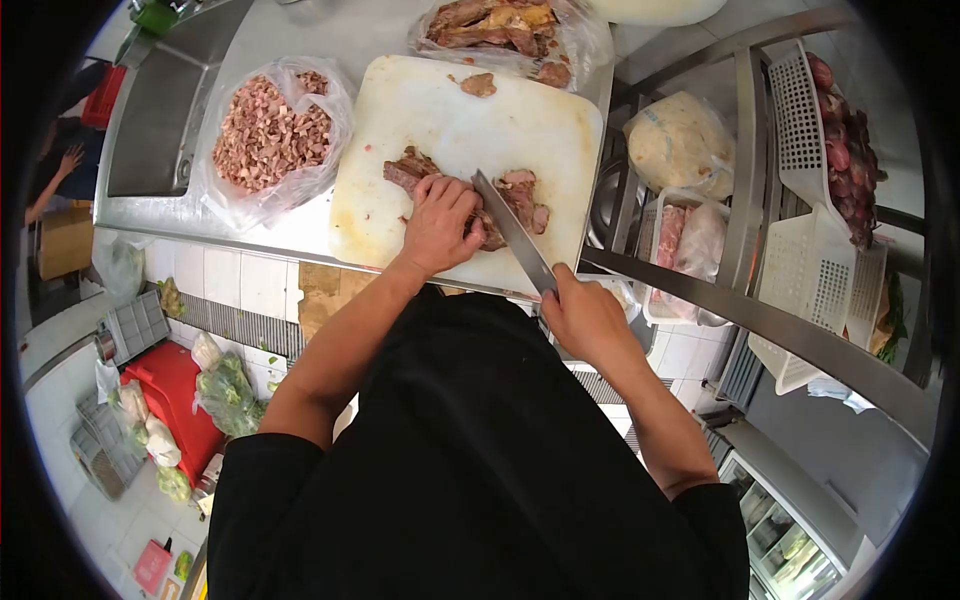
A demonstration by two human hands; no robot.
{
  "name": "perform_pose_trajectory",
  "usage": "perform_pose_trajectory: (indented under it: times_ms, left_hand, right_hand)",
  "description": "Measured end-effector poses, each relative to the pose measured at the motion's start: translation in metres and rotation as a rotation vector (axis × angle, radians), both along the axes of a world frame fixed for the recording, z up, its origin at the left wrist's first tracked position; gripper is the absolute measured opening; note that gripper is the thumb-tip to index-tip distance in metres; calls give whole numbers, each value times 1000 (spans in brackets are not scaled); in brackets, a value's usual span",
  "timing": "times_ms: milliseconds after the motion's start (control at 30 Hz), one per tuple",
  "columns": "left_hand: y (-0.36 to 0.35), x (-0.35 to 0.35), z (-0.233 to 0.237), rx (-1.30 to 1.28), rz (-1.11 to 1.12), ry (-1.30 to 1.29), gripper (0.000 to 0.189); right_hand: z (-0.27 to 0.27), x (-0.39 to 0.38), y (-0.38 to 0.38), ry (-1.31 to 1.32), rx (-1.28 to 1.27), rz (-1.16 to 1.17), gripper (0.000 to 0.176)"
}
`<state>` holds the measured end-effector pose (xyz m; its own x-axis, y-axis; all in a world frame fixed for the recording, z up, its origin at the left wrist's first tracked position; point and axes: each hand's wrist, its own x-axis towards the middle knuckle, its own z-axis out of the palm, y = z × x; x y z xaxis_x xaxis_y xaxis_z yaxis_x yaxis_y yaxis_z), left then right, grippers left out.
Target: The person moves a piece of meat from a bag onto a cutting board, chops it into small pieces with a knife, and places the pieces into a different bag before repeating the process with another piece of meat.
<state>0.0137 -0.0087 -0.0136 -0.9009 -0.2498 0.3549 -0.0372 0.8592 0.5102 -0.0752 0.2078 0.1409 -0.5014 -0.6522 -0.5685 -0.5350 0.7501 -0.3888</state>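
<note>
On a white cutting board (400, 110) lies a brown piece of meat (405, 170), partly covered by my left hand (440, 222). The fingers of that hand are curled and press the meat against the board. My right hand (590, 312) is wrapped around the handle of a knife (515, 235). Its long blade slants up and left across the board, close to my left fingertips. Right of the blade sit cut meat pieces (522, 195). A smaller scrap of meat (479, 85) rests near the board's far edge.
Left of the board stands a bag of diced meat (270, 130), with a sink (165, 110) beyond it. Behind the board is a bag of larger meat pieces (500, 30). A metal rack (745, 180) with white baskets (810, 270) stands at the right. Another person's hand (70, 160) shows far left.
</note>
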Motion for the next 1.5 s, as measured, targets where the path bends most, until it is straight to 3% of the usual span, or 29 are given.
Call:
perform_pose_trajectory:
  times_ms: [133, 200, 300, 500, 633, 733, 800, 833, 933, 1167, 1233, 1333, 1500]
  left_hand:
    - [1, -1, -1, 5, -3, 22, 28]
    - [1, 0, -1, 11, -2, 21, 27]
    - [1, -1, -2, 1, 2, -5, 27]
    - [1, 0, -4, 5, 14, 5, 26]
    - [-1, 1, -7, -5, 13, -24, 28]
    - [-13, 5, 9, -2, -60, -4, 36]
    - [-34, 14, 29, -175, -83, 9, 55]
    - [-45, 21, 26, -174, -78, 7, 55]
    - [-68, 29, 15, -57, -35, -200, 78]
    - [-21, 34, 13, -7, 109, -186, 72]
    - [-16, 31, 17, -132, 116, -37, 55]
    - [-7, 17, 15, -25, -11, -35, 40]
    - [7, -1, 3, -56, 20, -47, 30]
  right_hand:
    - [-50, 6, -14, 57, -114, -14, 24]
    - [-55, 4, -21, 76, -136, -29, 24]
    - [-16, 9, -2, 37, -34, 13, 22]
    - [-83, 13, -40, 157, -58, -72, 19]
    - [-88, 1, -73, 192, -178, -37, 20]
    - [-88, 0, -68, 205, -222, -61, 21]
    - [-82, 6, -48, 159, -232, -62, 22]
    - [-78, 9, -35, 157, -231, -57, 22]
    - [-71, 4, -4, 103, -115, -37, 25]
    - [-44, -7, 7, 196, -152, -65, 21]
    - [-30, -9, 14, 192, -166, -70, 21]
    - [-13, -8, 24, 147, -70, -22, 21]
    - [-4, -2, 26, 145, -7, 41, 20]
